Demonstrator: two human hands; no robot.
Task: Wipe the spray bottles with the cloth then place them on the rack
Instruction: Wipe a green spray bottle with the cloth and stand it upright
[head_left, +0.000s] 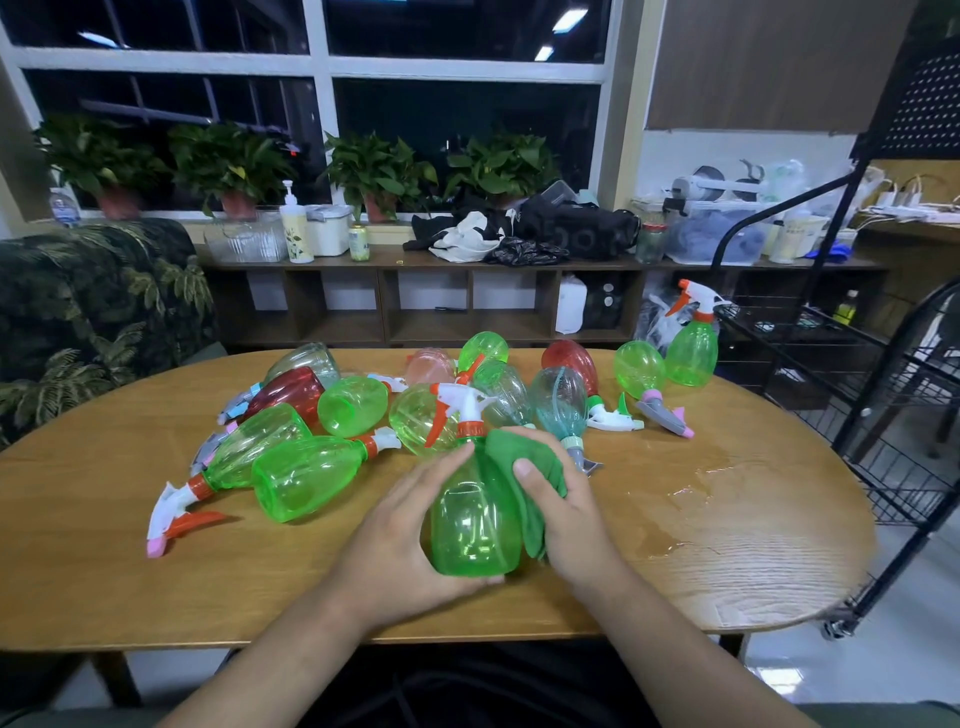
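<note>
A green spray bottle with a white and orange trigger head stands near the table's front edge. My left hand grips its left side and base. My right hand holds a green cloth pressed against the bottle's right side. Behind them several spray bottles in green, red, clear and teal lie on their sides on the wooden table. One green spray bottle stands upright on the black wire rack at the right.
A wet patch glistens on the table right of my hands. A patterned armchair sits at the left. A low shelf with plants, containers and clothes runs under the window behind the table.
</note>
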